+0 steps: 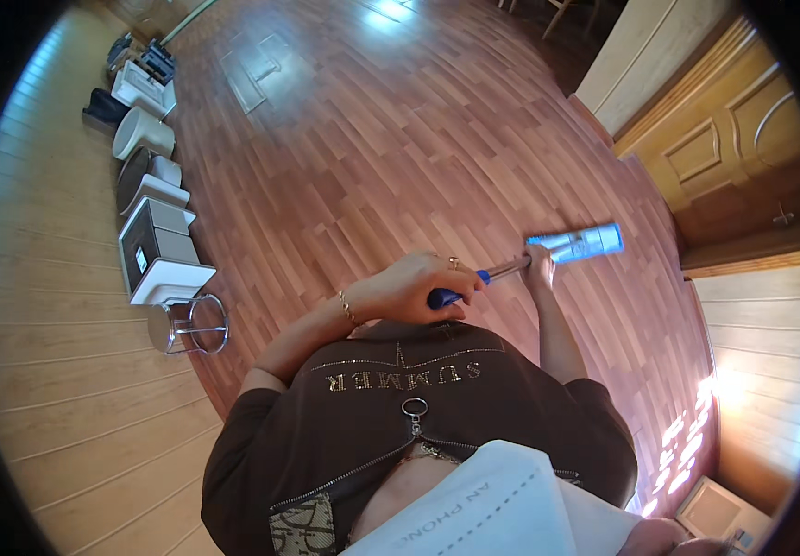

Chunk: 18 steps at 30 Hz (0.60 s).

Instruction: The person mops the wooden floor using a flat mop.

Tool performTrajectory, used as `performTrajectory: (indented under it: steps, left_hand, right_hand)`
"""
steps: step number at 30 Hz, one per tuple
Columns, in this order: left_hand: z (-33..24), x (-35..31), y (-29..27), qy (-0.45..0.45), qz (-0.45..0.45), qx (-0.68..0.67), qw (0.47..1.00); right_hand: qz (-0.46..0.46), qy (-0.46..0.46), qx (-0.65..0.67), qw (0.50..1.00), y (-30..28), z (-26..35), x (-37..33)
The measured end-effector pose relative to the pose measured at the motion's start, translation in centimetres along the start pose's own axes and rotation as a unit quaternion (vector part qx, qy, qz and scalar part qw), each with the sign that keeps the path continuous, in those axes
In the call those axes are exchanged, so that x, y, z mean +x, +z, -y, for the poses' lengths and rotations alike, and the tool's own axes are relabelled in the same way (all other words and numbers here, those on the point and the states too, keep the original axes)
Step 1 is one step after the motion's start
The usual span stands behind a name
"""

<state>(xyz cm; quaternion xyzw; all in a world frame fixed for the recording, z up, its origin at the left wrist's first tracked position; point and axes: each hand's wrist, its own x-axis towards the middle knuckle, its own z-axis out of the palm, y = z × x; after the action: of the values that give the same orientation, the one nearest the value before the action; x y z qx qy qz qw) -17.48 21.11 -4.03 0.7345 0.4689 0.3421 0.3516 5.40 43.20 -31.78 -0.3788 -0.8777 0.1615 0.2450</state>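
With both hands I hold a long-handled mop or broom; its wide blue head (587, 244) is down at the floor to the right, and I cannot tell which of the two it is. My left hand (426, 285) wraps round the dark blue grip (444, 297) at the handle's upper end, in front of my chest. Farther down the metal pole (509, 269), my right hand (539, 267) is closed round it, close to the head. A ring and a gold bracelet show on the left hand and wrist.
Reddish-brown wood flooring (353, 139) stretches ahead. Along the left wall stand a metal-framed stool (188, 324), a grey-and-white boxy unit (163, 243), a white rounded bin (143, 134) and other items. A wooden door (710, 139) is on the right, and a box-like object (719, 514) lies at lower right.
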Motion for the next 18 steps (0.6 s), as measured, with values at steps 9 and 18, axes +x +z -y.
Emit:
performTrajectory:
  steps: [9, 18]
  left_hand:
    - [-1.2, -4.9, -0.9, -0.1, -0.217, 0.186, 0.953]
    - [-4.5, -13.0, -1.9, -0.191, -0.344, 0.288, 0.873]
  right_hand:
    - [0.139, -0.024, 0.261, 0.955, 17.1, 7.1, 11.4]
    - [0.246, -0.283, 0.217, 0.901, 17.7, 29.7, 11.2]
